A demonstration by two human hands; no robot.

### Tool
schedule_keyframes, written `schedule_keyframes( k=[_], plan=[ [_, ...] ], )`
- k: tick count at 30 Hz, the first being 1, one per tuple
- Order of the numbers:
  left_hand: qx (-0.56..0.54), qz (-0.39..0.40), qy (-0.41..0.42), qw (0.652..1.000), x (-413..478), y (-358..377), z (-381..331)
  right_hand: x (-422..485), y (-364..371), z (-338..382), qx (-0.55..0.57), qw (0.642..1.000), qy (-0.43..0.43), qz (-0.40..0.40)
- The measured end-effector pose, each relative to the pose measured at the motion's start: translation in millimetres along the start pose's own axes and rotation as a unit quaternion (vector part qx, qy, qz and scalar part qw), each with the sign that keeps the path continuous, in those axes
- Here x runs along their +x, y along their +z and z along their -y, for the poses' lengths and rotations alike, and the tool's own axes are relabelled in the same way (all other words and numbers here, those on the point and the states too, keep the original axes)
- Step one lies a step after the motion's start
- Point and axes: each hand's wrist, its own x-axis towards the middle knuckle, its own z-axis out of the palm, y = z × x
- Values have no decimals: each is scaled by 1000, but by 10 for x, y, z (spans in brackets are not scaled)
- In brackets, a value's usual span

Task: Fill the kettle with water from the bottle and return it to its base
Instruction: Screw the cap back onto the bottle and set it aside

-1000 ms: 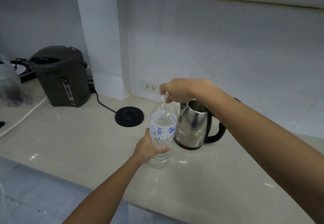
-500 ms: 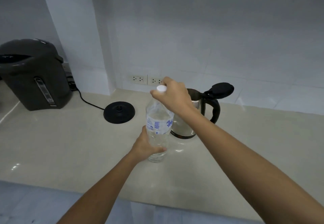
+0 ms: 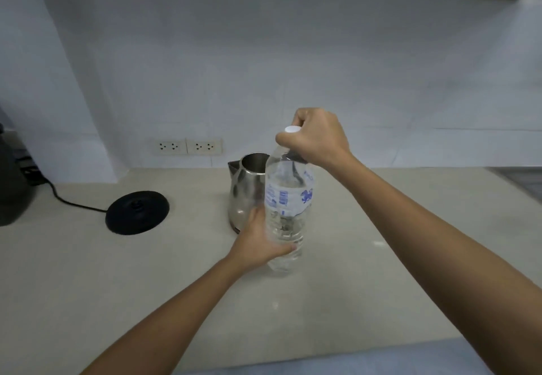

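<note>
At a pale stone counter [image 3: 366,301] set against a white tiled wall [image 3: 264,66], I stand a clear plastic water bottle [image 3: 286,204] upright on the surface, my left hand [image 3: 258,242] wrapped around its lower body and my right hand [image 3: 316,137] closed over its white cap [image 3: 291,129]. Just behind the bottle, touching it or nearly so, sits the steel kettle [image 3: 246,192], its top open, off its round black base [image 3: 137,211], which lies to the left on the counter with a black cord [image 3: 67,203] trailing off toward a dark appliance [image 3: 11,181] at the frame's left edge. Two wall sockets [image 3: 187,146] sit low on the tiles behind the kettle.
</note>
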Motion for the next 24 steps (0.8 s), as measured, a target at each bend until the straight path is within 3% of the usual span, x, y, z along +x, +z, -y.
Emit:
schedule_keyframes(
  k=[7, 16, 24],
  plan=[
    [-1, 79, 72, 994, 684, 854, -748, 374, -762, -959, -14, 991, 92, -91],
    [68, 84, -3, 994, 1573, 1856, -1271, 807, -1091, -1972, -35, 976, 174, -128],
    [50, 109, -31, 992, 1834, 2287, -1362, 1004, -1122, -2521, -10, 969, 213, -125]
  ],
)
